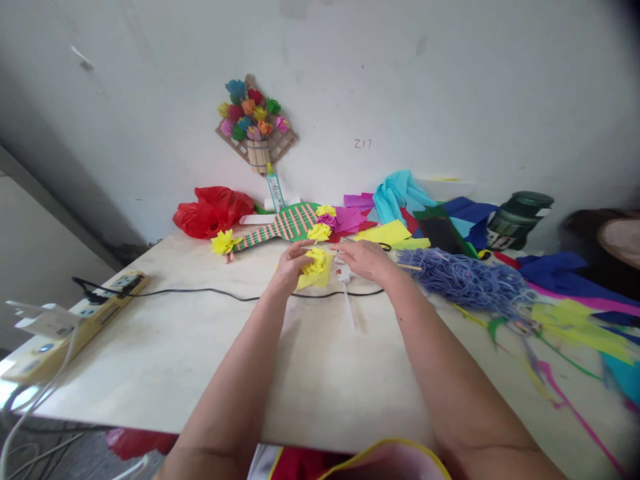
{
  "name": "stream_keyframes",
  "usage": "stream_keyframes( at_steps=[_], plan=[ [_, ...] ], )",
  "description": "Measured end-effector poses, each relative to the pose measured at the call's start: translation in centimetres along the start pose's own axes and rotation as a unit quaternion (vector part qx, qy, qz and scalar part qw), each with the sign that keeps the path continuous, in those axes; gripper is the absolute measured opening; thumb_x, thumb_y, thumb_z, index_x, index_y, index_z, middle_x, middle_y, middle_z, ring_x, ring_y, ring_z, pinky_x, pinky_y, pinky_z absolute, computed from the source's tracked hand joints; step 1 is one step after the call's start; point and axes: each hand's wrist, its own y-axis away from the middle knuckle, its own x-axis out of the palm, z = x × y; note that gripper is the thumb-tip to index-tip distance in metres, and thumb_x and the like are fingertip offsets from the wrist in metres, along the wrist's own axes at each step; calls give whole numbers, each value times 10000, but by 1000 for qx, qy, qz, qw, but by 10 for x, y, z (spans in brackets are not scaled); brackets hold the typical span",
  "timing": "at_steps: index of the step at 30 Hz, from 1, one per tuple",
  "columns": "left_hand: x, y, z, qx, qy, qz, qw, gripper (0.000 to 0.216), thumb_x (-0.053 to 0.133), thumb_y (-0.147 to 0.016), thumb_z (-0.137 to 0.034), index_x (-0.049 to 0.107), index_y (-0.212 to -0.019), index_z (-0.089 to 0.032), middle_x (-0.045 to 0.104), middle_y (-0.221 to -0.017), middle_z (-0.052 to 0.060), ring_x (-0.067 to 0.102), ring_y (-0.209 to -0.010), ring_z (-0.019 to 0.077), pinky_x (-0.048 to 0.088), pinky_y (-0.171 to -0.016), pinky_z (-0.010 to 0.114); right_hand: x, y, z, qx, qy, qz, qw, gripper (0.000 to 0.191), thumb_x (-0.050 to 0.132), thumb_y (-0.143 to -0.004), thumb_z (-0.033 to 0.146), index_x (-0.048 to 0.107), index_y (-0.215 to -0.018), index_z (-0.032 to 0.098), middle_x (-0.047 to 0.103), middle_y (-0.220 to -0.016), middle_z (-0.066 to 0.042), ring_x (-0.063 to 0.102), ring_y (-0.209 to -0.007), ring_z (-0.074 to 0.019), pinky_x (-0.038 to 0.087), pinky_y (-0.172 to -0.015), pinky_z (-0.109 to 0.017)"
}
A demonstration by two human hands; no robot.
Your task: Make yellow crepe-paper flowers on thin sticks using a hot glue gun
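Note:
Both my hands meet at the far middle of the pale table [165,347]. My left hand [290,265] is closed, pinching a crumpled yellow paper flower [316,261] that rests on a yellow paper sheet. My right hand [365,259] curls over the flower's right side and a thin wooden stick, fingers bent toward it. Just beyond lies a green striped paddle-shaped craft [285,225] with yellow and pink paper flowers on it. A white glue gun [345,280] lies under my right hand.
A black cord [200,291] runs to a yellow power strip [75,320] at left. A red plastic bag [213,210], coloured paper sheets [385,230], purple yarn [465,280] and paper scraps spread right. A flower craft [255,123] hangs on the wall. Another person [613,243] sits at far right.

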Motion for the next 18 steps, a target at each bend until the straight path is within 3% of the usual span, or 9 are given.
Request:
stream_keyframes(
  at_steps=[12,18],
  plan=[
    [4,2,-2,-34,25,8,999,422,648,-524,-136,696,-943,-164,580,-711,-13,558,-597,89,376,-498,191,6,-4,1,-30,13,2,999,439,402,-909,270,505,-1325,363,695,-1117,-25,644,-981,-211,464,-827,-316],
    [3,3,-1,-34,28,19,999,413,652,-532,-136,697,-942,-160,573,-687,-18,543,-571,77,365,-489,187,9,-4,-2,-72,-35,-13,997,480,410,-887,196,504,-1314,396,637,-1230,28,633,-1019,-190,466,-847,-294]
  ],
)
